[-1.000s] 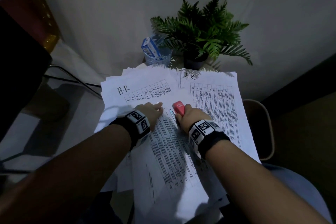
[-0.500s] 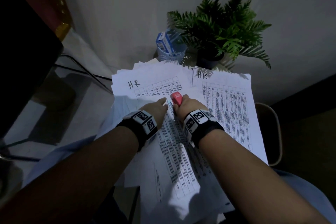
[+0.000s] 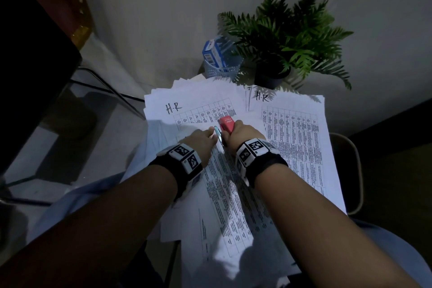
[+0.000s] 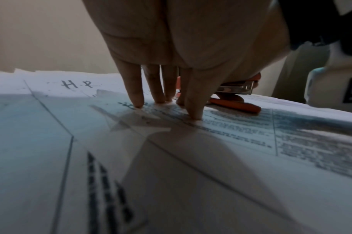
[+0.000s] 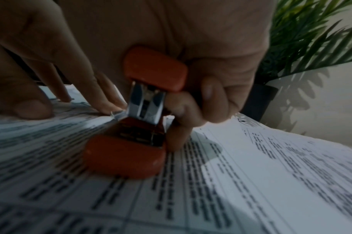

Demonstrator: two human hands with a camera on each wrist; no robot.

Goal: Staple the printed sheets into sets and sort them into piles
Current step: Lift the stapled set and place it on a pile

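A set of printed sheets (image 3: 224, 194) lies slanted over two piles marked "H.R", a left pile (image 3: 187, 110) and a right pile (image 3: 294, 138). My right hand (image 3: 240, 134) grips a red stapler (image 3: 226, 123) at the set's top corner; the right wrist view shows the stapler (image 5: 135, 120) with its mouth apart over the paper corner. My left hand (image 3: 202, 139) presses the sheets just left of the stapler. Its straight fingertips (image 4: 138, 101) rest on the paper (image 4: 191, 158), next to the stapler (image 4: 235, 98).
A potted fern (image 3: 287, 37) and a blue mesh basket (image 3: 222, 68) holding a small blue box (image 3: 211, 50) stand behind the piles against the wall. A chair frame (image 3: 355, 170) sits at the right, and a glass surface (image 3: 58, 124) at the left.
The head view has shifted, so the scene sits further right and higher. Both hands stay at the set's top corner, the right one still holding the stapler.
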